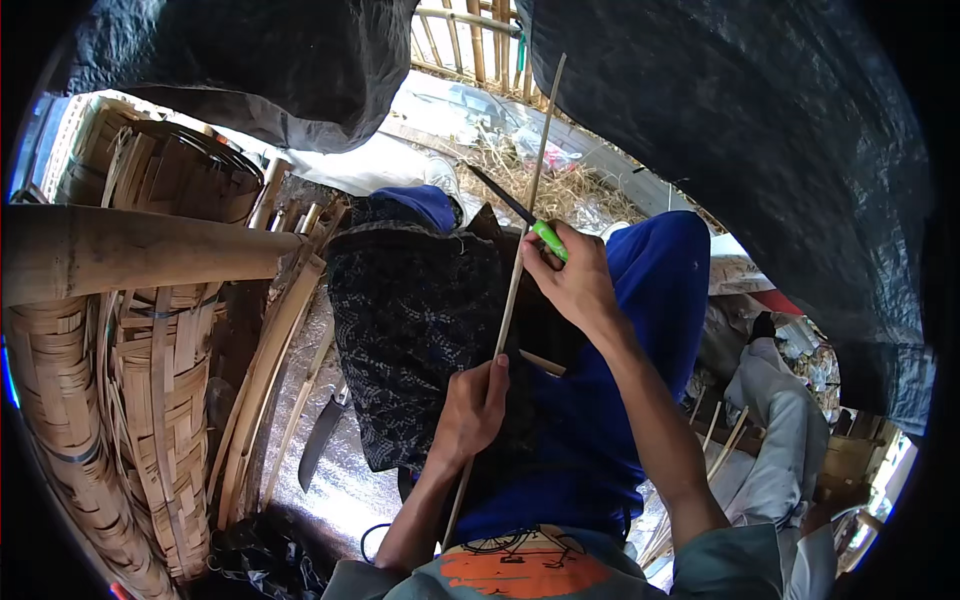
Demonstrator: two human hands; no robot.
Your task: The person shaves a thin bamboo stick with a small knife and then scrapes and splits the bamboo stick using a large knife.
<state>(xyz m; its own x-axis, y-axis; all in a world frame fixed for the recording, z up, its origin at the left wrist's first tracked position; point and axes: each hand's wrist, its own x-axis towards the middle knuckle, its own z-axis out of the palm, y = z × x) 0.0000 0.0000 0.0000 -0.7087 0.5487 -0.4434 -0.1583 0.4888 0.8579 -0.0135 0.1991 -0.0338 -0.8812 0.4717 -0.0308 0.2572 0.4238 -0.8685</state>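
While the L hand (470, 412) is curled round the lower half of a thin bamboo strip (512, 300), w/ its thumb lying along it, the R hand (578, 280) has its fingers bent round the green handle of a small knife (548, 240). R thumb is at the strip too, just below the knife; how hard it presses, I cannot tell. The strip goes slanted over the lap, approx. along the right edge of a dark patterned cloth (400, 340): its lower end is near the shirt (525, 573), its upper end well past the cloth's far edge. Knife blade points up-left & crosses the strip close to the handle; if it cuts in, can't be told. A short bamboo piece (542, 364) is just right of L thumb. Beside the cloth's lower left corner lies a curved machete (320, 445). Further left stand woven baskets (165, 350), w/ a thick pole (150, 252) across them.
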